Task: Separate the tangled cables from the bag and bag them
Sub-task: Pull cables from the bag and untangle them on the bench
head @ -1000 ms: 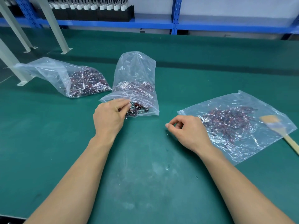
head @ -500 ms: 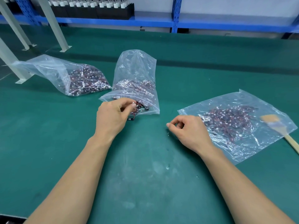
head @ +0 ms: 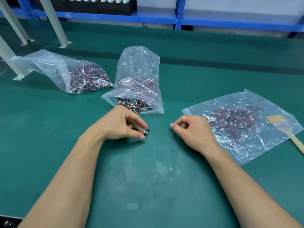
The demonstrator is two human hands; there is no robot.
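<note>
A clear plastic bag [head: 139, 66] stands in the middle of the green table [head: 148, 178], its mouth facing me with tangled red-and-black cables [head: 133, 105] spilling at the opening. My left hand [head: 121, 124] hovers just in front of that mouth and pinches one small cable [head: 146, 131] with a white connector between thumb and fingers. My right hand [head: 192, 130] rests on the table to the right, fingers curled, thumb and forefinger touching; nothing shows between them. Its knuckles lie by the near-left edge of a flat bag [head: 246, 140] holding loose cables [head: 233, 117].
A third bag [head: 49, 66] full of cables lies at the left, near grey metal legs [head: 54, 22]. A wooden-handled brush [head: 294, 140] lies partly under the flat bag at the right edge. Blue shelving [head: 164, 18] runs along the back.
My left hand has drawn back from the middle bag's mouth toward me, bringing one small cable out. The right hand has stayed in place.
</note>
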